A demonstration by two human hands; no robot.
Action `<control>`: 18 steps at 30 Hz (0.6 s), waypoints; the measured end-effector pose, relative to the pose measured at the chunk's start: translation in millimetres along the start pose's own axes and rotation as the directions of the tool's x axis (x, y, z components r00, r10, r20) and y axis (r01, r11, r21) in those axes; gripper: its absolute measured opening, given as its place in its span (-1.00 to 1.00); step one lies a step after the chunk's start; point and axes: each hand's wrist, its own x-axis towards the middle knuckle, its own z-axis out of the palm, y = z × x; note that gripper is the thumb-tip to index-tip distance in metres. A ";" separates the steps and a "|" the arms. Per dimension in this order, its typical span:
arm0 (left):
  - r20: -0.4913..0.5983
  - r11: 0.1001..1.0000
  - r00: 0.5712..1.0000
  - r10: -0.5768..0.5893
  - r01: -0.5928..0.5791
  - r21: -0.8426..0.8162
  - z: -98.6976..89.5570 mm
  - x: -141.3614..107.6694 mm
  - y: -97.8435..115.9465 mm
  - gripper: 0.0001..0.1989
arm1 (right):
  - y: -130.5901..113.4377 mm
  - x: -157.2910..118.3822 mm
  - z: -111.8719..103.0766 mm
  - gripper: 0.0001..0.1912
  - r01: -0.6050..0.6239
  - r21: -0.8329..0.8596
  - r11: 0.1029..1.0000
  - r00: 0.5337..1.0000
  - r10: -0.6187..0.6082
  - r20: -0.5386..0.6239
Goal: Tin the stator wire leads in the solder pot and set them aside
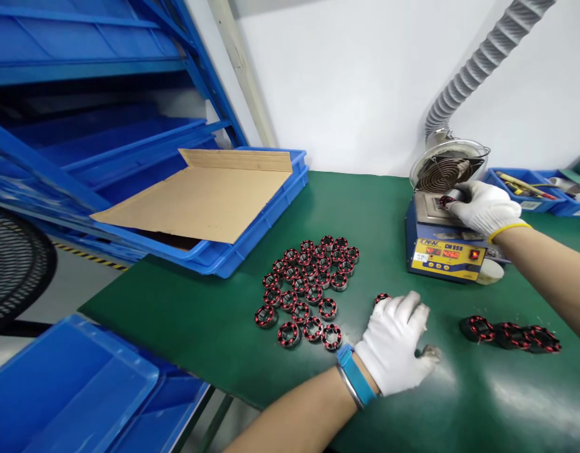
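My right hand, in a white glove, pinches a red and black wound ring over the metal top of a blue and yellow heating unit. My left hand, gloved too, rests palm down low over the green table, its fingers apart. Just beyond its fingertips, partly covered, sits another ring. Several similar rings stand in a loose cluster left of my left hand. To the right, a short row of rings lies on the table.
A blue tray with a cardboard sheet stands at the back left. Behind the heating unit are a round fan guard and a grey duct. Blue tool bins sit back right; blue crates are lower left.
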 end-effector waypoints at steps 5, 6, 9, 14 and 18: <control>-0.099 0.972 0.973 -0.208 0.217 0.094 -5.3 3.1 0.5 -0.57 | -3.0 0.1 -7.2 -0.42 -0.019 0.006 1.000 1.000 0.020 -0.011; -0.098 0.957 0.962 -0.255 0.265 0.114 -6.7 3.8 0.5 -0.59 | -4.0 0.6 -8.8 -0.42 -0.028 0.009 1.000 1.000 0.028 -0.012; -0.067 0.932 0.943 -0.327 0.333 0.142 -9.3 5.0 0.5 -0.60 | -6.0 2.7 -10.2 -0.42 -0.049 0.007 0.999 0.999 0.049 -0.011; -0.047 0.924 0.934 -0.354 0.357 0.136 -10.4 5.7 1.0 -0.62 | -5.5 3.8 -5.3 -0.49 -0.018 -0.037 0.999 1.000 0.018 -0.002; -0.021 0.902 0.912 -0.409 0.408 0.140 -13.7 7.9 -0.2 -0.60 | -3.3 -4.9 -15.9 -0.42 -0.030 0.061 0.998 0.997 0.035 -0.074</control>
